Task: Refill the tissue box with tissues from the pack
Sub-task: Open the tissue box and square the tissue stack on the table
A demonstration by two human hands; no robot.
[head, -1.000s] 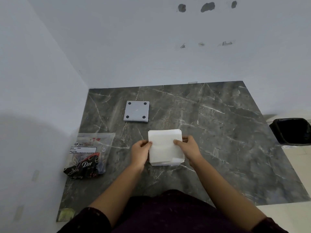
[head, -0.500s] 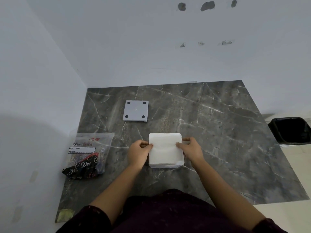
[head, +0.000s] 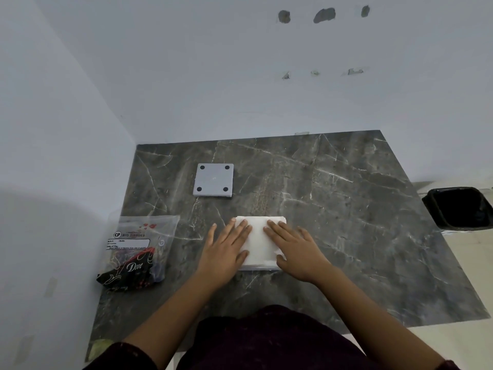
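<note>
A white stack of tissues lies flat on the dark marble table, in front of me. My left hand rests palm down on the stack's left part, fingers spread. My right hand lies flat on its right part, fingers spread too. Neither hand grips anything. Farther back stands the grey square tissue box, upside down, with a black foot at each corner. At the table's left edge lies the clear plastic tissue pack, flattened, with a black printed wrapper at its near end.
White walls close the table off at the back and on the left. A black bin stands on the floor beyond the table's right edge. A small yellowish scrap sits at the near left corner.
Both hands let go of the stack's sides and now lie flat on top of it with fingers spread. The stack has stayed in place.
</note>
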